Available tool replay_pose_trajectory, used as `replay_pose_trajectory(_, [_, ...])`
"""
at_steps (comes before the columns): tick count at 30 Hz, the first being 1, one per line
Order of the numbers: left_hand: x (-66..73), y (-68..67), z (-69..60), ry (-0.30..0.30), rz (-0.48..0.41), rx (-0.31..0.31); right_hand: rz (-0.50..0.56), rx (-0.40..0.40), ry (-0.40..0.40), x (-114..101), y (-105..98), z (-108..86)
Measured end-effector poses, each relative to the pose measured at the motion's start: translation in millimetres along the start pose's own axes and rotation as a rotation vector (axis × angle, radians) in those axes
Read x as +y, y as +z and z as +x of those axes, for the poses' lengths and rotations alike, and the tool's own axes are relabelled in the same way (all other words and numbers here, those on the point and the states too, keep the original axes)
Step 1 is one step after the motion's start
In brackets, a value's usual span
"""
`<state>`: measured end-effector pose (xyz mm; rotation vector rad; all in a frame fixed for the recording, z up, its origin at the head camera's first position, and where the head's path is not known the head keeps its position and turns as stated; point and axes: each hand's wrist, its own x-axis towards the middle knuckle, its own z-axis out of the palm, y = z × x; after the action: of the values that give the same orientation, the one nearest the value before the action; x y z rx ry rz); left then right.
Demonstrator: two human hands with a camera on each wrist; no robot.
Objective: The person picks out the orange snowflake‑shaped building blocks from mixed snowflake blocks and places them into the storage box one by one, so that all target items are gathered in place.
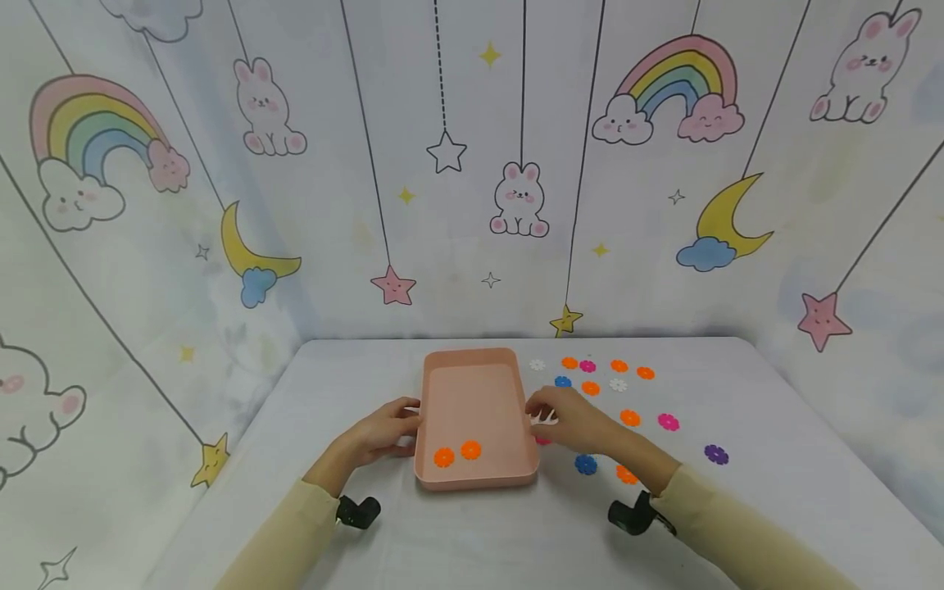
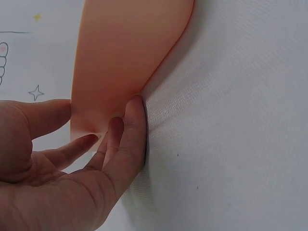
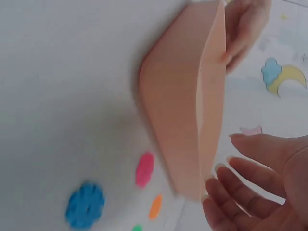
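Observation:
A shallow pink tray (image 1: pixel 475 410) lies on the white-covered table, with an orange flower-shaped piece (image 1: pixel 444 457) and another orange flower-shaped piece (image 1: pixel 470 450) near its front end. My left hand (image 1: pixel 383 428) is at the tray's left side. In the left wrist view, the fingers of that left hand (image 2: pixel 91 168) rest against the outer wall and the thumb tip meets the rim. My right hand (image 1: pixel 571 419) is beside the right wall, its fingers loosely bent. In the right wrist view, this right hand (image 3: pixel 260 183) has nothing in its grasp; whether its fingertips touch the tray I cannot tell.
Several loose flower pieces lie right of the tray, among them a blue one (image 1: pixel 586 465), a purple one (image 1: pixel 716 454), a pink one (image 1: pixel 668 422) and a white one (image 1: pixel 618 384). Part of a pink piece shows under my right hand. A patterned backdrop (image 1: pixel 457 246) rises behind the table.

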<state>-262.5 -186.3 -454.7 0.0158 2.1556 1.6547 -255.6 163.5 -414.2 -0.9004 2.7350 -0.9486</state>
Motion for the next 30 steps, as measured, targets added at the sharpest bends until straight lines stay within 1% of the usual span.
replay_pose_trajectory(4, [-0.2, 0.6, 0.1, -0.002, -0.007, -0.001, -0.044, 0.030, 0.010, 19.4, -20.4, -14.0])
replay_pose_trajectory(8, [0.2, 0.5, 0.6, -0.004, -0.013, -0.002, -0.138, 0.070, 0.041, 39.2, -38.9, -27.9])
replay_pose_trajectory(10, [0.2, 0.5, 0.8, -0.007, -0.012, -0.002, -0.189, 0.084, 0.045, 48.9, -46.9, -34.9])
replay_pose_trajectory(13, [0.0, 0.3, 1.3, -0.008, -0.006, -0.001, -0.235, 0.099, 0.036, 63.9, -57.0, -44.4])
replay_pose_trajectory(15, [0.1, 0.4, 1.9, -0.005, -0.004, 0.002, -0.236, 0.101, 0.029, 73.1, -62.8, -49.7])
replay_pose_trajectory(19, [0.3, 0.2, 1.8, 0.000, 0.001, 0.003, -0.215, 0.092, 0.046, 90.6, -69.3, -56.6])
replay_pose_trajectory(23, [0.8, 0.2, 0.9, -0.002, 0.005, -0.004, -0.190, 0.076, 0.091, 105.1, -71.2, -62.1])
replay_pose_trajectory(30, [-0.8, -0.4, 2.8, 0.002, -0.019, -0.017, -0.131, 0.042, 0.174, 125.4, -72.9, -68.7])
